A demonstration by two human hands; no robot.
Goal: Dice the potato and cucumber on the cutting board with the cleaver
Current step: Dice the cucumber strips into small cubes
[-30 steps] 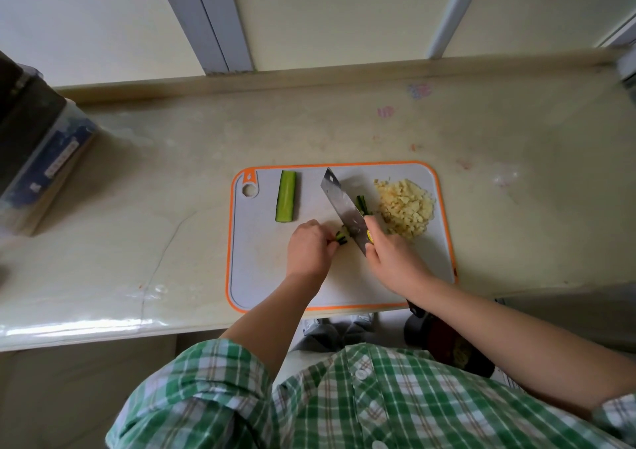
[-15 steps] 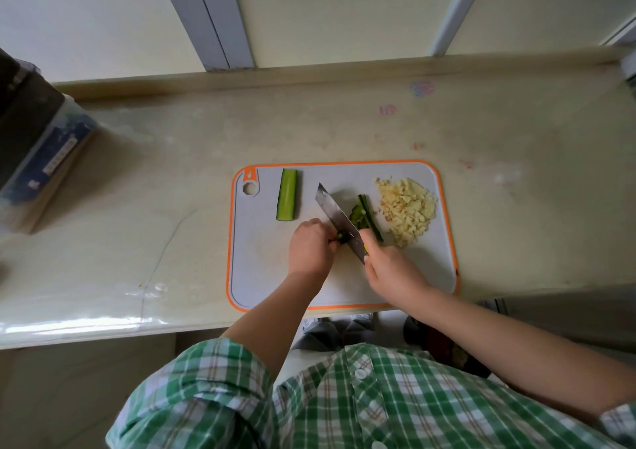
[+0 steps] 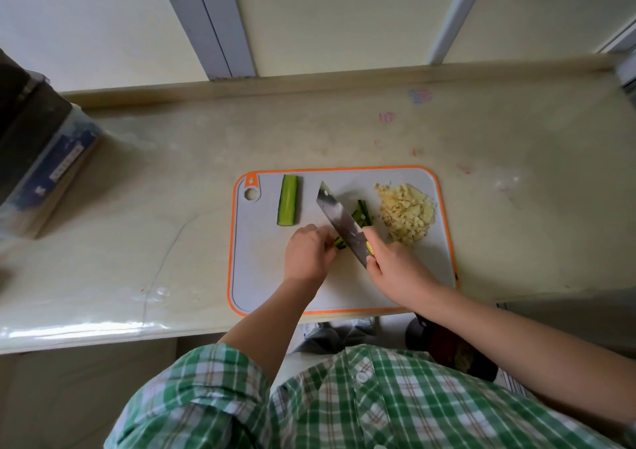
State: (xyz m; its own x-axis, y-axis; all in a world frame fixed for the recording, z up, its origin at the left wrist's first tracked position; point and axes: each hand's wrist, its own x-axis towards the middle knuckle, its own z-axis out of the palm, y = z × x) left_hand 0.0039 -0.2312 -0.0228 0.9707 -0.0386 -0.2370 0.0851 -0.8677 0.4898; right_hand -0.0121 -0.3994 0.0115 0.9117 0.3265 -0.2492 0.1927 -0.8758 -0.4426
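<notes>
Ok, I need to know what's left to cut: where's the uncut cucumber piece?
In the head view, the cucumber piece lies at the board's far left, beside the hanging hole, left of the cleaver.

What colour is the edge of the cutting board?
Orange, around the grey cutting board, in the head view.

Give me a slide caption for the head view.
Right hand holds the cleaver across cucumber strips that the left hand steadies; diced potato piled alongside.

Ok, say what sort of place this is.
Probably a home kitchen: a counter against the wall, an orange-rimmed cutting board with diced potato, and a cleaver in the right hand cutting cucumber strips held by the left hand.
</notes>
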